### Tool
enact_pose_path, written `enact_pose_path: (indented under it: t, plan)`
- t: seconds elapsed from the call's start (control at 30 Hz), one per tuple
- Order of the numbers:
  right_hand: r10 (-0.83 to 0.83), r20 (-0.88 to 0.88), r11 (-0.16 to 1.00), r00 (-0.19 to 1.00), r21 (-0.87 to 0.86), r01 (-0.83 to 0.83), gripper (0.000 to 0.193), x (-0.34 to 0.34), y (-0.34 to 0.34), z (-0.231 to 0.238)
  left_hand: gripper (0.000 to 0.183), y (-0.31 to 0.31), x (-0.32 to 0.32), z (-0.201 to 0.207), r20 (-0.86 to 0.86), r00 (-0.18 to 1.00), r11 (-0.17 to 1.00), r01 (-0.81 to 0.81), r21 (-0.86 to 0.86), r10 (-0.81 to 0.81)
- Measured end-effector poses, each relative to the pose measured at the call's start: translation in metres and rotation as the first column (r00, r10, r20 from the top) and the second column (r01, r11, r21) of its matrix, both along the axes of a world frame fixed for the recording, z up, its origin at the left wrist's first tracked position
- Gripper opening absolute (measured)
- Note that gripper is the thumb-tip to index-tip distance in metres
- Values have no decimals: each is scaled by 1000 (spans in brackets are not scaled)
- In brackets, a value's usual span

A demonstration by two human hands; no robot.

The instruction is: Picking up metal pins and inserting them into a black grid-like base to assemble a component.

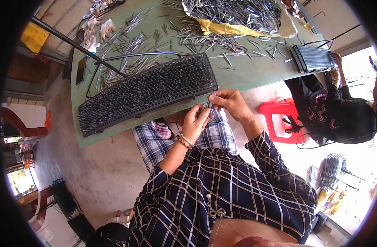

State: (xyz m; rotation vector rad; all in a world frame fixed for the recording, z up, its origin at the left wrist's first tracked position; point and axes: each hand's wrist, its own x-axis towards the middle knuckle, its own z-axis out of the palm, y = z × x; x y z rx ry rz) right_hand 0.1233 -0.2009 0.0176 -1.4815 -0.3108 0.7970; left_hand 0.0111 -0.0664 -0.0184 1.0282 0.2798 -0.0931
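Close together in front of the near table edge, my hands hold a few slim metal pieces [208,106]. My left hand [192,122] is closed around their lower ends, a bracelet and bangle on its wrist. The thumb and fingers of my right hand [231,103] pinch at their upper part. Just beyond and to the left, a long black perforated rack [147,84] lies slanted along the table edge, packed with dark upright pins. Its bare row of holes at the right end is closest to my fingers. A thin metal bar frame stands behind it.
Many loose metal strips [233,46] are strewn over the green table [246,78]. Behind them is a yellow-edged sack [225,28] heaped with more. Gloves [107,29] and a phone [80,71] lie at left. At right, another person [332,107] handles a similar rack [314,57] beside a red stool [275,109].
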Motion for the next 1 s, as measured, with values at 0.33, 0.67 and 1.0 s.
enact_pose_path:
  t: [0.33, 0.67, 1.0]
  plan:
    - [-137, 111, 990, 984, -26, 140, 24, 7, -7, 0, 19, 2, -7, -14, -33, 993, 985, 113, 129, -109]
    - [-114, 772, 986, 625, 9, 169, 16, 43, 10, 0, 17, 2, -10, -12, -111, 983, 986, 134, -98, -144]
    - [-70, 709, 994, 702, -8, 108, 16, 45, 11, -4, 19, 3, -13, -13, -156, 976, 982, 129, -135, -150]
